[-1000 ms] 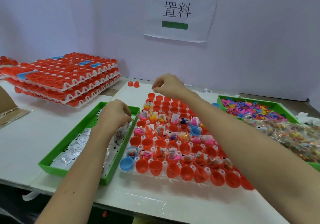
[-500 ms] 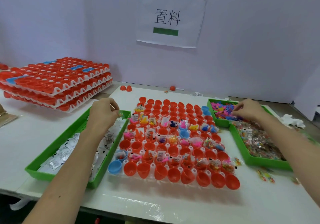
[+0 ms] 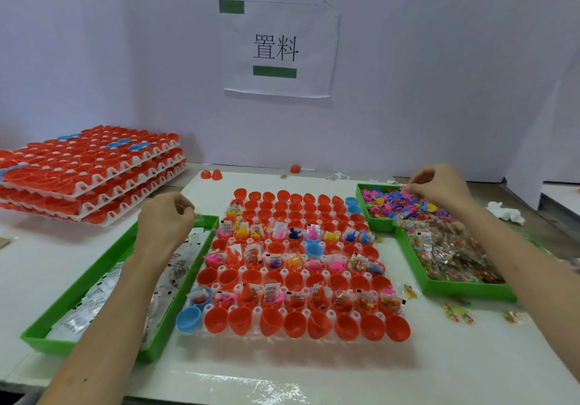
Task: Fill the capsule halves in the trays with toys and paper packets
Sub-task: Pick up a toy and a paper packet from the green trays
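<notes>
A white tray (image 3: 284,271) of orange and a few blue capsule halves (image 3: 216,320) lies in the middle of the table. Several halves in alternate rows hold small toys and paper packets. My left hand (image 3: 166,219) hovers over the far end of the left green tray (image 3: 94,276) of white paper packets (image 3: 94,298), its fingers curled tight round what look like packets, mostly hidden. My right hand (image 3: 439,185) reaches over the small green tray (image 3: 364,207) of coloured plastic toys and pinches a pink toy (image 3: 408,189) at its fingertips.
A longer green tray (image 3: 464,288) of clear candy-like packets lies at the right, with a few packets (image 3: 458,312) spilled in front of it. Stacked trays of capsule halves (image 3: 88,169) stand at the back left. Loose orange halves (image 3: 212,174) lie behind the tray.
My right hand swung from the far rows of the capsule tray over to the toy tray and now pinches a pink toy. My left hand stayed curled over the packet tray.
</notes>
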The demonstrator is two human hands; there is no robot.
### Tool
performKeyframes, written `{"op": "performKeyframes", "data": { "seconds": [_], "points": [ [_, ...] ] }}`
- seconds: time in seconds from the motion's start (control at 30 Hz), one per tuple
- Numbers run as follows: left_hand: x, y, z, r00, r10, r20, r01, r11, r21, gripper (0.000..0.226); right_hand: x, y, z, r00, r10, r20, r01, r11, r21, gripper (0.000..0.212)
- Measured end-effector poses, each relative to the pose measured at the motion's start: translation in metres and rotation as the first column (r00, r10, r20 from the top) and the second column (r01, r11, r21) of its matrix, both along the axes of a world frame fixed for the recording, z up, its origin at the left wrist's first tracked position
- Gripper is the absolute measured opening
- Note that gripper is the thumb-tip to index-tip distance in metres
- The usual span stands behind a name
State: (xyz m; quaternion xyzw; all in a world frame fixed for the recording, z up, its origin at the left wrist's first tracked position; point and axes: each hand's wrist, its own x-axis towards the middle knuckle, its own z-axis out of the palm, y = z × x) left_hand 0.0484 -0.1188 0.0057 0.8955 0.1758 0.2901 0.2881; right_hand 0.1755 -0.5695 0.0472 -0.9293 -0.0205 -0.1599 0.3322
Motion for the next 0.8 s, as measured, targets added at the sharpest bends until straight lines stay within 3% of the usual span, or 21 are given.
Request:
{"op": "performKeyframes", "data": {
  "seconds": [0.27,0.4,0.53,0.67,0.8],
  "points": [
    [-0.008,-0.005,0.008,0.996,-0.044,-0.076,0.043,0.999,-0.018,0.018,-0.031,0.027,0.017,0.99,0.128,0.059,-0.138,0.967,0.213,0.012],
    [-0.015,-0.02,0.029,0.997,-0.053,0.057,0.052,0.999,0.002,0.025,-0.068,0.057,0.034,0.945,0.308,0.112,-0.328,0.883,0.337,0.012],
    [-0.025,-0.058,0.06,0.96,-0.19,0.207,0.212,0.974,-0.085,0.026,-0.11,0.092,0.053,0.87,0.464,0.165,-0.491,0.788,0.371,0.01],
    [-0.039,-0.114,0.077,0.873,-0.329,0.359,0.448,0.832,-0.328,0.028,-0.143,0.116,0.06,0.837,0.495,0.234,-0.544,0.706,0.454,0.01],
    [-0.052,-0.163,0.075,0.823,-0.328,0.464,0.548,0.674,-0.496,0.025,-0.169,0.118,0.044,0.874,0.405,0.269,-0.478,0.612,0.63,0.005]
  ]
}}
